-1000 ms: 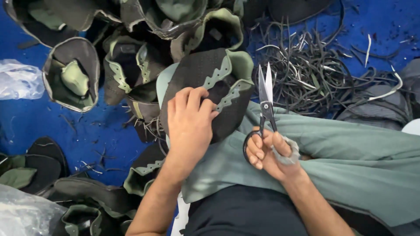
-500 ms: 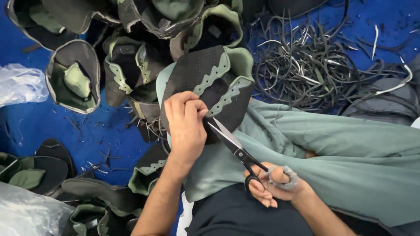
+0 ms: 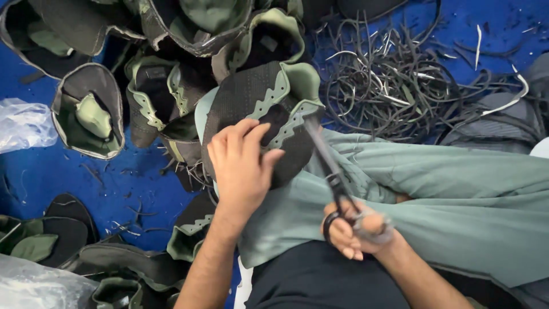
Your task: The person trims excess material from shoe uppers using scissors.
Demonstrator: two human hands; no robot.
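The left hand (image 3: 243, 166) lies flat on a black and olive shoe upper (image 3: 260, 114), fingers together and bent over its middle, the thumb spread to the right and pressed on the dark mesh. It pins the piece down against the person's knee more than it grips it. The upper rests on the pale green trouser leg (image 3: 434, 189), its olive collar with the zigzag trim turned toward the top of the view.

The right hand (image 3: 354, 229) is closed through the loops of a pair of black-handled scissors (image 3: 331, 171), fingers curled tight around the handles; a strip of pale cloth or tape seems to be wrapped round one finger, though motion blur makes that hard to confirm. The blades run up and to the left from the hand, and their tip reaches the right edge of the upper, just under the olive collar. The blades are blurred, so whether they are parted or closed there I cannot tell.

Beyond the hands, a heap of matching shoe uppers (image 3: 171, 68) lies at the top left on the blue floor (image 3: 68, 183). A tangle of thin dark trimmed strips (image 3: 400, 74) is piled at the top right. Crumpled clear plastic (image 3: 23, 123) sits at the left edge, and more uppers (image 3: 51, 234) lie at the lower left.
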